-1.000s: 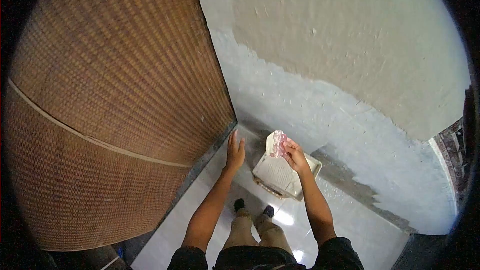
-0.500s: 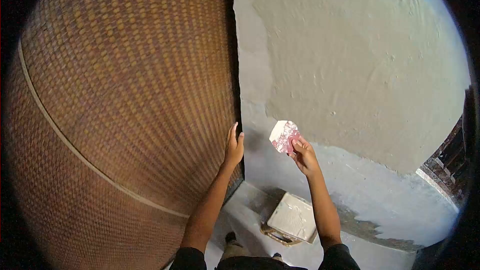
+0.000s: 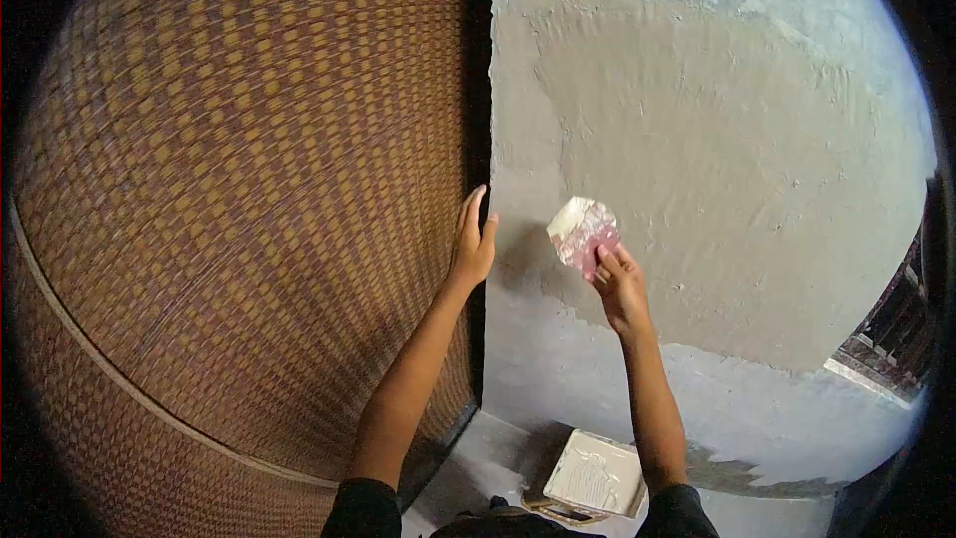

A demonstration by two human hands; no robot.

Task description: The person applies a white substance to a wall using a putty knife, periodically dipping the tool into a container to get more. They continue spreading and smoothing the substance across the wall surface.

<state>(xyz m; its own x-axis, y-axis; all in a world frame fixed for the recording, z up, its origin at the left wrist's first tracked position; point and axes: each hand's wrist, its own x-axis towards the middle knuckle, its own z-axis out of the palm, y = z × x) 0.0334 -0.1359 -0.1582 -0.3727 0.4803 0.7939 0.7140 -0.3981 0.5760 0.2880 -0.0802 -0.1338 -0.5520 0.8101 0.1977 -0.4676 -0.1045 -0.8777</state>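
My right hand [image 3: 621, 291] grips a pink scraper [image 3: 585, 236] by its lower right edge, thumb on top. Pale paste coats the scraper, most thickly at its upper left. The scraper is in front of the wall [image 3: 687, 169], near the left part of a large patch of beige paste. My left hand [image 3: 474, 244] holds nothing; its fingers point up and the thumb is apart. It is beside the dark gap between the woven mat [image 3: 259, 189] and the wall's left edge. Whether it touches either is unclear.
A square tray of pale paste [image 3: 595, 473] rests on a stool-like support [image 3: 563, 511] at the bottom, beside my right forearm. A light cord or edging [image 3: 149, 403] curves across the woven mat. Dark slatted objects [image 3: 891, 324] stand at the far right.
Both hands and the scraper have moved up in the view. The view has shifted, with the wall's upper part now showing and the tray lower down.
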